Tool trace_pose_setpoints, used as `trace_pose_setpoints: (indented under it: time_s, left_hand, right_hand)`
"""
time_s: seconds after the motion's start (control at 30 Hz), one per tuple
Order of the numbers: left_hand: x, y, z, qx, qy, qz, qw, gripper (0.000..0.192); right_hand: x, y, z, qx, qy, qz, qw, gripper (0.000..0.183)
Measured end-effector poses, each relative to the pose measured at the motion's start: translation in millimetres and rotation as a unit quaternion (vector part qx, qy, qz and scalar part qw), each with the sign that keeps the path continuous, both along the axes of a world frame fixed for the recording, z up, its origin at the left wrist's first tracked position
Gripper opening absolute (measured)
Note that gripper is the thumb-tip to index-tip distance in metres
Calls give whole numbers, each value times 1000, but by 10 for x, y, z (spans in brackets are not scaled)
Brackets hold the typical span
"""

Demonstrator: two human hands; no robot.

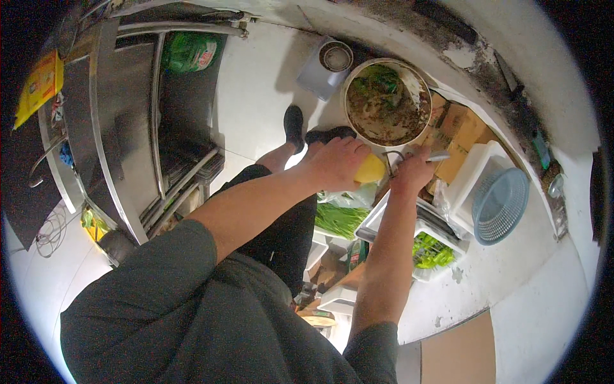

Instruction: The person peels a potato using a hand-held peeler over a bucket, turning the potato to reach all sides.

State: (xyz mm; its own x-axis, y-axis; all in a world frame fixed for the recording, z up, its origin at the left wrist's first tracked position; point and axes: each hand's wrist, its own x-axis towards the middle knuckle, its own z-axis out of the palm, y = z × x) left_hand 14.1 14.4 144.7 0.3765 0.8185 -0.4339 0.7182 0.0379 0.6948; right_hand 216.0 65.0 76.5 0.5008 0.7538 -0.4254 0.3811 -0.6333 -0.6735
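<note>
My left hand [340,163] grips a smooth yellow vegetable [370,169], possibly a peeled potato; the fingers hide its left part. Just to the right, my right hand [415,170] is closed around a hand tool that looks like a peeler [439,156]. Its dark looped end points towards the vegetable, and a pale end sticks out on the far side of the hand. Whether the loop touches the vegetable, I cannot tell. Beyond both hands stands a round white bucket [351,129] with brown scraps and dark green leaves inside.
A metal rack [160,120] stands at left. Around the bucket are a grey-lidded box [319,77] and flattened cardboard [455,134]. At right lie a white foam box [463,192] and a blue-grey plastic basket [501,206]. Long green stalks [340,220] and leafy greens [431,252] sit nearer me.
</note>
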Motion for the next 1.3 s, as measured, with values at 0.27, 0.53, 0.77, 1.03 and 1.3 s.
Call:
trace_pose_setpoints:
  time_s: [0.27,0.53,0.77,1.03,1.3]
  left_hand:
    - [-51,-18,-3,45,30,-4,999,69]
    - [-98,-57,12,-66,48,21,996,61]
    - [-31,-91,61,-18,17,15,1000,58]
    - [-49,-17,115,-61,35,1,998,59]
    - [-60,-16,6,-29,41,23,998,61]
  right_hand:
    - [-420,30,526,-27,6,-13,1000,50]
    - [-447,7,603,-47,169,-53,983,37]
    - [158,-49,-68,27,-70,-68,995,42]
    - [-380,-57,403,-14,141,-147,979,41]
    - [-285,-17,355,-20,205,-229,951,41]
